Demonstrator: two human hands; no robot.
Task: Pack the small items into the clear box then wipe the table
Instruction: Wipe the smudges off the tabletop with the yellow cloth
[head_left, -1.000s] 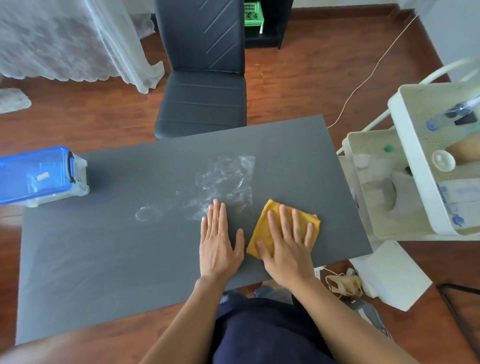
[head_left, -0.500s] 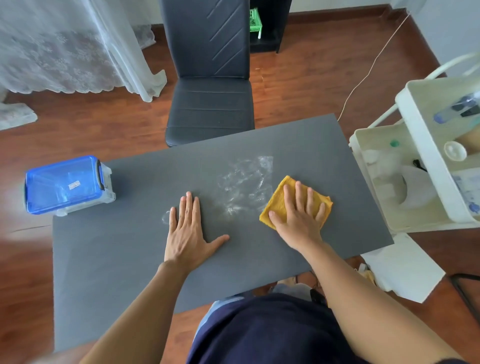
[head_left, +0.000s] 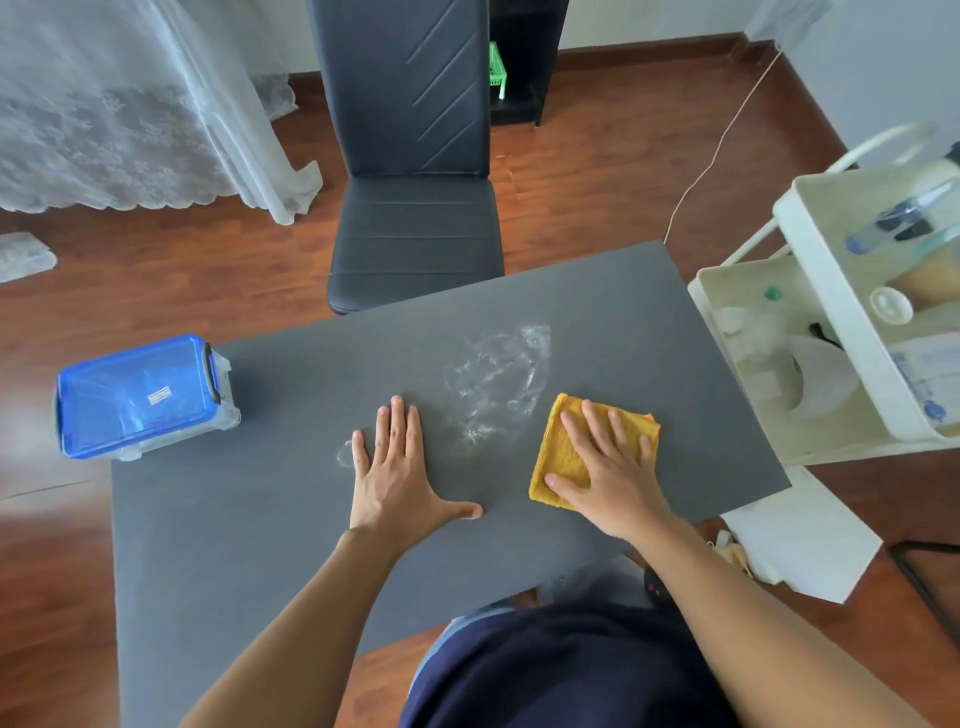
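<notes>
A folded yellow cloth (head_left: 561, 457) lies on the dark grey table (head_left: 260, 519), right of centre. My right hand (head_left: 610, 475) presses flat on the cloth with fingers spread. My left hand (head_left: 397, 467) rests palm down on the bare table, fingers apart, holding nothing. A whitish wet smear (head_left: 498, 379) spreads on the surface just beyond and between the hands. The clear box with a blue lid (head_left: 140, 397) stands closed at the table's far left corner. No small items lie on the table.
A black chair (head_left: 410, 208) stands at the far side of the table. A white tiered cart (head_left: 831, 332) with bottles and supplies sits close to the right edge. White paper (head_left: 800, 540) lies on the wooden floor below it.
My right hand has slid the cloth back toward me and slightly right. The left hand moved left, away from the cloth, then stayed flat. The view shifted as my head moved.
</notes>
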